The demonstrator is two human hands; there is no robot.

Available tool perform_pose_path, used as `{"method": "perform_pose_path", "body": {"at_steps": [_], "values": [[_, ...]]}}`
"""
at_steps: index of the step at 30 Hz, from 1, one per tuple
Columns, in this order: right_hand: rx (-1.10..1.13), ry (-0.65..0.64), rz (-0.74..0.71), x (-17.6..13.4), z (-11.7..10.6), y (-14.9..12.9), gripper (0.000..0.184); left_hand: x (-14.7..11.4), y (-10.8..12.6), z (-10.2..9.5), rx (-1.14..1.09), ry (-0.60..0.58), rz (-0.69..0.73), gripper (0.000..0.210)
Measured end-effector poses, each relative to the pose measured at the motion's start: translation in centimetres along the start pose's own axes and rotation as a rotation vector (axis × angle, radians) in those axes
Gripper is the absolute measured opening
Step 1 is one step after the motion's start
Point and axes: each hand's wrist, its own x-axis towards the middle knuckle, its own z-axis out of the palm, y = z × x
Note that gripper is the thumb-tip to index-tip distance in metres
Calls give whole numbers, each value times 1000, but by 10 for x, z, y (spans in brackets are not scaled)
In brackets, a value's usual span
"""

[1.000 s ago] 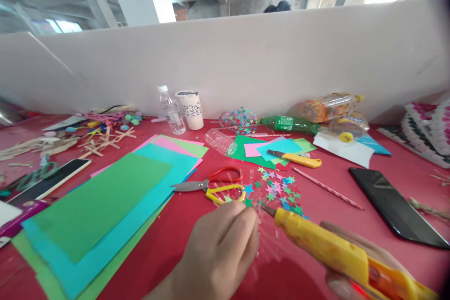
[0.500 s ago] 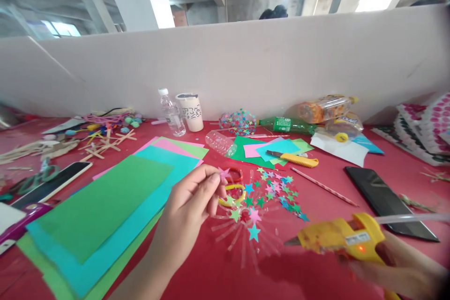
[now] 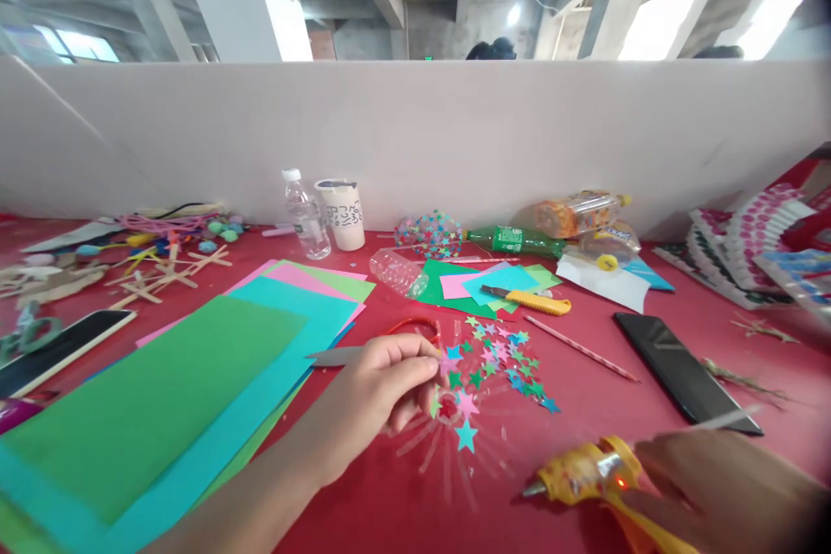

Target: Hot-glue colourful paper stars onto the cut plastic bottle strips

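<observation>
Between thumb and fingertips, my left hand (image 3: pixel 399 376) pinches a small pink paper star (image 3: pixel 447 363). Below it, a clear plastic piece cut into fanned-out strips (image 3: pixel 425 441) lies on the red table; a pink star and a blue star (image 3: pixel 466 434) rest on or over it. Scissors (image 3: pixel 334 357) with red handles are partly hidden behind the left hand. On the right, my right hand (image 3: pixel 720 485), blurred, grips a yellow glue gun (image 3: pixel 581 474) around its back and handle. The gun's nozzle points left, low over the table, and a small orange light glows on it.
Loose paper stars (image 3: pixel 512 355) lie beyond the strips. Nearby are a yellow cutter (image 3: pixel 545 303), a striped stick (image 3: pixel 581 349) and a black phone (image 3: pixel 681 372). Coloured paper sheets (image 3: pixel 195 398) cover the left side. Bottles (image 3: pixel 519 238) and a cup (image 3: pixel 346 216) stand or lie by the white partition.
My right hand has lowered the glue gun towards the table. My left hand has moved slightly right and down with the pink star, uncovering the scissors' blade. The view has shifted.
</observation>
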Motion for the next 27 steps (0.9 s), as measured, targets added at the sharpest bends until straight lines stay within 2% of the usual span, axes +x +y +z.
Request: {"method": "perform_pose_path", "body": {"at_steps": [1, 2, 3, 5, 8, 11, 14, 18, 21, 24, 27], "values": [[-68, -75, -82, 13, -10, -11, 24, 0, 1, 1, -2, -14, -21, 22], [-95, -94, -121, 26, -19, -24, 21, 1, 2, 1, -1, -29, -45, 22], [-84, -74, -137, 40, -25, -38, 15, 2, 3, 2, -1, -42, -70, 21], [45, -60, -293, 62, -32, -67, 8, 4, 4, 2, -3, -86, -115, 22], [114, 31, -436, 84, -25, -99, 12, 6, 6, 2, -25, -153, -144, 24], [80, 67, -538, 93, -11, -108, 15, 7, 5, 0, -67, -175, -151, 24], [93, 38, -535, 96, -2, -103, 17, 10, 2, -3, -91, -181, -181, 26], [171, -36, -438, 99, -2, -101, 14, 14, 1, -5, -120, -202, -205, 27], [325, -152, -202, 109, -7, -104, 12, 12, 1, -12, -104, -162, -174, 28], [516, -392, 144, 127, -10, -102, 9, 2, 2, -25, -34, -78, -144, 24], [695, -650, 396, 144, -4, -95, 12, -6, -1, -34, 44, -85, -219, 31]]}}
